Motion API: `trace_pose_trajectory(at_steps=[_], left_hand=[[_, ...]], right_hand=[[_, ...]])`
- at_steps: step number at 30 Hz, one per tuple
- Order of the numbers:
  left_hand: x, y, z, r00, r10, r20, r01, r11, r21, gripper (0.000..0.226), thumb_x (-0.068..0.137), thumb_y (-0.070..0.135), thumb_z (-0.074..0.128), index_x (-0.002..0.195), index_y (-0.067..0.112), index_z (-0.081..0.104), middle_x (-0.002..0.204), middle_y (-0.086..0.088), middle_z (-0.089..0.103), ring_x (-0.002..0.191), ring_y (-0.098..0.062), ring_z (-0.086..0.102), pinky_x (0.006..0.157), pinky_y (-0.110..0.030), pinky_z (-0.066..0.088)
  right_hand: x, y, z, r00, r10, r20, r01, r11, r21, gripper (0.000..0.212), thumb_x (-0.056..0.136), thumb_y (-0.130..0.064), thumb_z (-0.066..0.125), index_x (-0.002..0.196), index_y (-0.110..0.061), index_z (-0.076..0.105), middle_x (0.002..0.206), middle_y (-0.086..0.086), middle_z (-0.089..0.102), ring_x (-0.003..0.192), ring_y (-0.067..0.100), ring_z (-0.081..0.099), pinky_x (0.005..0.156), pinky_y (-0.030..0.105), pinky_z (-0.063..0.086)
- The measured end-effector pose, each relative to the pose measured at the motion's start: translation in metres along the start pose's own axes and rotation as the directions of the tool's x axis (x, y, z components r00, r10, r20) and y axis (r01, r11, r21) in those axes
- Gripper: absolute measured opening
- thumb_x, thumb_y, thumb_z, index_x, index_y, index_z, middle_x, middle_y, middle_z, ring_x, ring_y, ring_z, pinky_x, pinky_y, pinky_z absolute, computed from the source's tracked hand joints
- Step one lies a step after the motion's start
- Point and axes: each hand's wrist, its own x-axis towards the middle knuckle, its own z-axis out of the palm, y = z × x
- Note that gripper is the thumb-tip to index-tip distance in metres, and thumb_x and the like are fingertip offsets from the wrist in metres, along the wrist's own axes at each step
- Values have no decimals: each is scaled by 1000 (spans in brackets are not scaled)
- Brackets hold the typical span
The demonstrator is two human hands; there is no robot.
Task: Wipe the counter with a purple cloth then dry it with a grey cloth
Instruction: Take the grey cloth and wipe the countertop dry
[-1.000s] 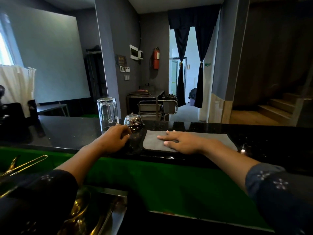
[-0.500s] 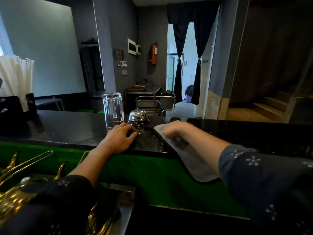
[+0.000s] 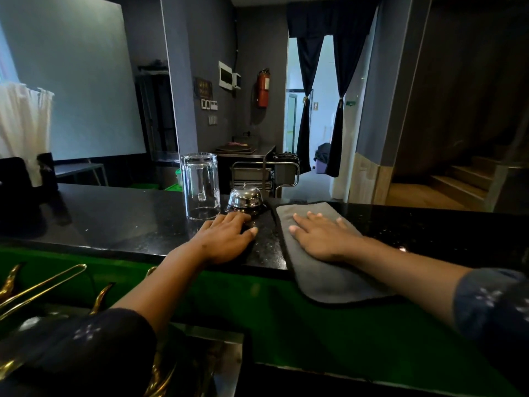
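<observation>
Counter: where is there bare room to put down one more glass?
The black counter is bare to the left of the upturned glass, up to the dark object at the far left. It is crowded in the middle: glass, bell, left hand and right hand flat on the grey cloth.

An upturned clear glass (image 3: 201,186) stands at the far middle, with a chrome call bell (image 3: 246,198) just beside it on the right. A red fire extinguisher (image 3: 263,87) hangs on the far grey wall, left of a doorway framed by dark curtains (image 3: 307,90). Wooden stairs (image 3: 469,179) rise at far right. Gold-coloured metal pieces (image 3: 43,285) lie near left, and a white curtain (image 3: 23,121) hangs at far left.
</observation>
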Motion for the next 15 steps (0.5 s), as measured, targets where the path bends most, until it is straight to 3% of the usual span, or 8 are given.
trace_pose_trajectory(at_steps=[4, 9, 12, 15], left_hand=[[3, -2, 1, 998, 30, 60, -34, 997, 67, 57, 98, 52, 18, 150, 30, 15, 159, 7, 9, 146, -15, 6, 117, -38, 4], [3, -4, 2, 998, 35, 58, -38, 998, 56, 56, 97, 54, 17, 150, 34, 12, 159, 9, 9, 146, -11, 7, 117, -34, 4], [-1, -3, -1, 998, 35, 53, -38, 998, 57, 56, 97, 54, 18, 149, 34, 13, 159, 9, 10, 146, -11, 7, 117, -31, 5], [-3, 0, -1, 997, 33, 62, -37, 998, 55, 56, 98, 54, 18, 150, 33, 14, 159, 9, 9, 146, -11, 6, 117, -32, 5]], right_hand=[[55, -22, 3, 990, 142, -21, -141, 989, 42, 62, 99, -51, 11, 155, -24, 5, 163, 9, -3, 149, 28, -3, 116, 58, -7], [104, -7, -4, 995, 92, -35, -92, 995, 27, 63, 98, -55, 12, 155, -27, 12, 163, 6, 5, 149, 27, 6, 116, 59, 2], [107, 32, -11, 991, 125, -45, -125, 992, -2, 63, 97, -59, 11, 154, -31, 15, 162, 2, 11, 148, 27, 13, 117, 56, 7], [100, 113, -17, 954, 293, -65, -292, 956, 19, 73, 87, -67, 7, 151, -35, 22, 161, 2, 20, 146, 29, 21, 115, 60, 12]])
